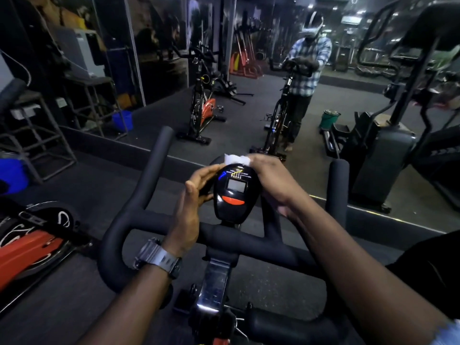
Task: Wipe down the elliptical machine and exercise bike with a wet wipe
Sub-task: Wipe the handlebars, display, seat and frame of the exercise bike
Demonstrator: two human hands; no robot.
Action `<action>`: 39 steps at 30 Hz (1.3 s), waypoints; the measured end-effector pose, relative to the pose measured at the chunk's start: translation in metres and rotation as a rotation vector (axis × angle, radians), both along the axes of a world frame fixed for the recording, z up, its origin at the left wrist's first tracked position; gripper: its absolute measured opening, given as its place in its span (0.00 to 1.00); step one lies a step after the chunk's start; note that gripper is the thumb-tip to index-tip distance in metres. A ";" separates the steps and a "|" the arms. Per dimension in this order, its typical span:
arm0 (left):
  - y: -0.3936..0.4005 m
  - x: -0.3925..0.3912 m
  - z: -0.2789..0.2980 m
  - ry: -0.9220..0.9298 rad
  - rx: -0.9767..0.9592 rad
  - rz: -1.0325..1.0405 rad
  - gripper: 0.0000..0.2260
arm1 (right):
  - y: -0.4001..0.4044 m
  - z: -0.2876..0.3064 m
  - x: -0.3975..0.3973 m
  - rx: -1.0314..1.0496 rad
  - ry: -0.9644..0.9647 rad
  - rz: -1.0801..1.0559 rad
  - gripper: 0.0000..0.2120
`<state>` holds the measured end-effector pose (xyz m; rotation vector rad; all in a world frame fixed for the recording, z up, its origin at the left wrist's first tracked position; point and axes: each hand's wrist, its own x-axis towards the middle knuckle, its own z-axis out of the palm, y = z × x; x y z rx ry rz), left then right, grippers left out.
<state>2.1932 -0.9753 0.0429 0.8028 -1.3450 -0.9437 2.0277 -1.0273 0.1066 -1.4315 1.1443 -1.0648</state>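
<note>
Two hands on bike console point(234, 190): black, oval, grey screen, orange button. Left hand point(191, 205) fingers straight, flat against console's left side. Right hand point(268, 178) presses crumpled white wipe point(236, 159) onto console's top edge.

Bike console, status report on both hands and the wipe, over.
Left hand steadies the black oval bike console. Right hand presses the white wet wipe on its top edge. Nothing in the way.
</note>
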 end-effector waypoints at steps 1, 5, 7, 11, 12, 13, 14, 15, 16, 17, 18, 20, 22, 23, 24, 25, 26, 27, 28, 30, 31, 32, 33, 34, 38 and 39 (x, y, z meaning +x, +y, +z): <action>0.000 0.000 0.000 -0.011 -0.009 -0.001 0.46 | 0.007 -0.003 -0.003 0.047 -0.030 0.020 0.09; 0.000 0.001 -0.003 -0.028 0.000 -0.014 0.45 | 0.028 -0.004 -0.030 0.091 0.067 0.161 0.14; -0.001 0.001 -0.004 -0.023 0.002 -0.011 0.44 | 0.034 -0.004 -0.040 0.107 0.203 0.219 0.18; -0.004 0.002 -0.006 -0.008 -0.012 -0.023 0.44 | 0.026 0.008 -0.038 0.093 0.305 0.217 0.10; -0.005 0.002 -0.006 -0.006 -0.016 -0.029 0.44 | 0.020 0.012 -0.034 0.097 0.246 0.169 0.12; -0.006 0.001 -0.006 -0.001 -0.023 -0.031 0.45 | 0.014 0.018 -0.027 0.130 0.155 0.133 0.15; -0.006 0.001 -0.007 0.006 -0.035 -0.025 0.45 | 0.008 0.024 -0.019 0.143 0.081 0.112 0.17; -0.006 0.002 -0.007 0.013 -0.046 -0.016 0.46 | 0.003 0.027 -0.013 0.115 0.056 0.109 0.17; -0.006 0.002 -0.008 0.024 -0.054 -0.004 0.46 | -0.001 0.030 -0.008 0.048 0.081 0.131 0.15; -0.005 0.002 -0.008 0.039 -0.052 0.014 0.47 | -0.001 0.031 -0.002 -0.060 0.186 0.164 0.14; -0.005 0.003 -0.009 0.054 -0.043 0.039 0.47 | 0.002 0.033 0.002 -0.212 0.354 0.186 0.12; -0.004 0.005 -0.010 0.082 -0.008 0.099 0.45 | 0.011 0.033 0.011 -0.579 0.725 0.177 0.12; -0.005 0.008 -0.008 0.130 0.037 0.129 0.45 | 0.023 0.028 0.026 -0.807 0.999 0.216 0.11; -0.005 0.010 -0.006 0.162 0.065 0.144 0.45 | 0.030 0.022 0.035 -0.875 1.146 0.248 0.11; -0.006 0.014 -0.003 0.188 0.098 0.169 0.45 | 0.035 0.013 0.045 -0.938 1.279 0.275 0.10; -0.006 0.020 0.000 0.205 0.137 0.189 0.45 | 0.040 0.002 0.054 -0.998 1.370 0.290 0.10; -0.006 0.026 0.002 0.202 0.181 0.197 0.44 | 0.046 -0.009 0.060 -1.045 1.402 0.302 0.10; -0.005 0.034 0.003 0.173 0.227 0.187 0.43 | 0.052 -0.020 0.063 -1.066 1.376 0.317 0.12; -0.004 0.041 0.002 0.121 0.272 0.168 0.42 | 0.058 -0.029 0.063 -1.073 1.313 0.336 0.13; 0.002 0.054 -0.003 0.038 0.347 0.123 0.42 | 0.068 -0.042 0.062 -1.069 1.184 0.355 0.14; 0.007 0.058 -0.006 0.018 0.368 0.105 0.41 | 0.071 -0.048 0.060 -1.053 1.149 0.354 0.15; 0.013 0.060 -0.009 0.007 0.371 0.092 0.42 | 0.074 -0.052 0.058 -1.036 1.131 0.357 0.17; 0.018 0.061 -0.012 0.005 0.363 0.085 0.43 | 0.078 -0.054 0.055 -1.025 1.125 0.356 0.19; 0.023 0.061 -0.016 0.011 0.353 0.089 0.45 | 0.082 -0.055 0.051 -1.019 1.131 0.362 0.21; 0.034 0.060 -0.023 0.123 0.296 0.186 0.47 | 0.080 -0.042 0.074 -0.961 1.137 0.400 0.22; 0.035 0.061 -0.023 0.172 0.293 0.228 0.47 | 0.070 -0.042 0.088 -0.920 1.119 0.440 0.22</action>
